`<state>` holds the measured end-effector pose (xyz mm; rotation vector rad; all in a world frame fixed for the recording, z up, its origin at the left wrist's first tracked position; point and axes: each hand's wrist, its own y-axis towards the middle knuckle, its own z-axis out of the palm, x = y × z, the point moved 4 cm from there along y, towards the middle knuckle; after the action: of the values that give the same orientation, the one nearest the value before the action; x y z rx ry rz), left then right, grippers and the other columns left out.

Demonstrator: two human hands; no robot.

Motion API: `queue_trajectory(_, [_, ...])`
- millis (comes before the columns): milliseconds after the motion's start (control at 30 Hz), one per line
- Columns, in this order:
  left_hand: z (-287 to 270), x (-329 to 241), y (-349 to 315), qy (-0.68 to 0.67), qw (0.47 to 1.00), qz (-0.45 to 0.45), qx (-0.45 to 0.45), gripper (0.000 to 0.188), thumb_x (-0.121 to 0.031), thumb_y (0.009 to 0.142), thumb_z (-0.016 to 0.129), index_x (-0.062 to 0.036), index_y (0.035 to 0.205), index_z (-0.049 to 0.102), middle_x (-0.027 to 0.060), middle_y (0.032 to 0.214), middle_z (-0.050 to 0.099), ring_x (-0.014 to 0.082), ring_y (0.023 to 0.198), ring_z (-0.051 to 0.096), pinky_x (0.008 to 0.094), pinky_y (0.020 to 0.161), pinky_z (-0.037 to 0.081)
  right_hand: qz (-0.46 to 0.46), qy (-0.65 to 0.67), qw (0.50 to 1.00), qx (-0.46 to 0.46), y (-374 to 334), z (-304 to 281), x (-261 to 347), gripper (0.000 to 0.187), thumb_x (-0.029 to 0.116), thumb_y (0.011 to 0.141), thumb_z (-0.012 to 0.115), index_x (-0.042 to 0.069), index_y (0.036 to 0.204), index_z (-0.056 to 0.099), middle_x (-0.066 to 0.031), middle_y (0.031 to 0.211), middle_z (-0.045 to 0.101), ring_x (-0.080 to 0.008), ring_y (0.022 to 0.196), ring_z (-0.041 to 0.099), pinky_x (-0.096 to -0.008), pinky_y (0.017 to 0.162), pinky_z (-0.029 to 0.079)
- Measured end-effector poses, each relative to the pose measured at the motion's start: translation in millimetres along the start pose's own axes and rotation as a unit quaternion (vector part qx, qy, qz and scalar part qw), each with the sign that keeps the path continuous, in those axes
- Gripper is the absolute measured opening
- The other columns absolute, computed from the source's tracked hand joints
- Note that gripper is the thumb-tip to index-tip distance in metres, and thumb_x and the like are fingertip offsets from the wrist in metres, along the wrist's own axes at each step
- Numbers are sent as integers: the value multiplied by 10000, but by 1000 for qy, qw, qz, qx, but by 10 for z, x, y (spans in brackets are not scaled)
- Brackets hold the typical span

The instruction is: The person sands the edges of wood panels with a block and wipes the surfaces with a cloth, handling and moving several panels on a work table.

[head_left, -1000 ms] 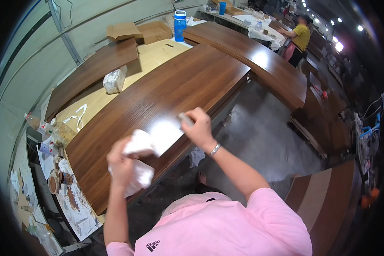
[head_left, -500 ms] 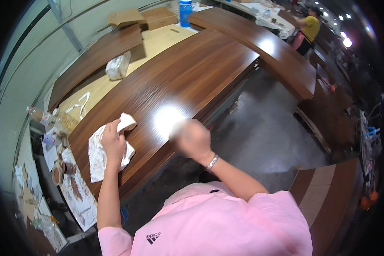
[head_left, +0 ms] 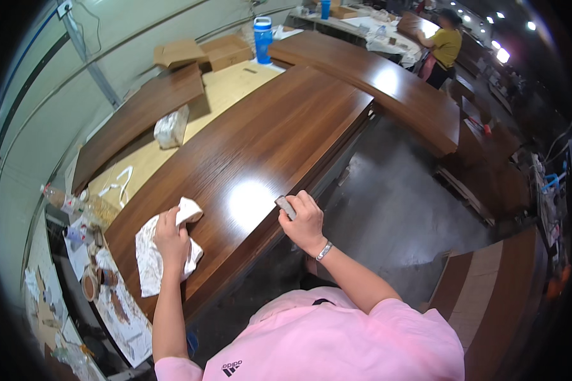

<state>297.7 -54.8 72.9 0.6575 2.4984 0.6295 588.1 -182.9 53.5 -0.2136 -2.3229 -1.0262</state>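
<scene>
A long brown wood-grain panel (head_left: pixel 235 152) lies in front of me. At its near left end my left hand (head_left: pixel 171 239) grips a crumpled white cloth (head_left: pixel 150 270) with brownish stains, pressed on the panel's surface. My right hand (head_left: pixel 306 223) is at the panel's near long edge. Between its thumb and fingers is a small grey block (head_left: pixel 286 207) with a darker end, held close to that edge. Whether the block touches the wood I cannot tell.
Another brown panel (head_left: pixel 388 82) stands beyond, and a smaller one (head_left: pixel 140 120) lies at the far left near a wrapped white bundle (head_left: pixel 171 129). Bottles (head_left: pixel 100 206) and stained pots (head_left: pixel 90 284) crowd the left side. A blue bottle (head_left: pixel 262 41) and a person in yellow (head_left: pixel 447 47) are farther off.
My right hand, blurred by motion before, has shifted right along the panel's edge, and the grey block now shows clearly. My left hand stays on the cloth. The view has tilted up slightly.
</scene>
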Motion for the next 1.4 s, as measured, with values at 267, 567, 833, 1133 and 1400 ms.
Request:
queue_trajectory(267, [36,-46,21,-7,1000,6,-4,403,49,746,603,-50,1137,617,158,1035,627,384,977,610,475,816,483,-70,107,987,100,-355,256,603,260,100,708,687,48,960,648,-109,902,577,-284,835,615,-383,689,543])
queue_trajectory(567, [8,-23,35,-9,1000,-1,-7,410,63,731,589,-45,1125,625,155,1030,629,380,979,613,471,823,488,31,-15,999,-11,46,-2,-32,234,107,726,683,55,954,667,-109,892,581,-294,838,617,-404,695,531])
queue_trajectory(833, [15,-28,38,-16,1000,-3,-3,420,66,724,594,-48,1127,625,152,1026,628,381,970,613,472,817,488,-54,91,992,67,-304,220,483,291,101,704,701,29,983,658,-102,906,586,-275,820,611,-385,669,543])
queue_trajectory(1133, [16,-28,43,-26,1000,-1,-6,416,64,723,590,-45,1123,626,154,1026,627,380,967,613,471,817,488,-35,46,996,69,-216,184,430,287,101,722,705,29,997,662,-95,893,569,-269,825,604,-380,666,535])
queue_trajectory(1400, [-5,-42,50,-34,999,-5,-8,413,65,721,588,-42,1119,625,157,1028,627,383,962,614,469,817,488,-37,36,997,57,-168,171,409,200,126,753,709,54,936,671,-95,861,576,-271,816,606,-373,678,525])
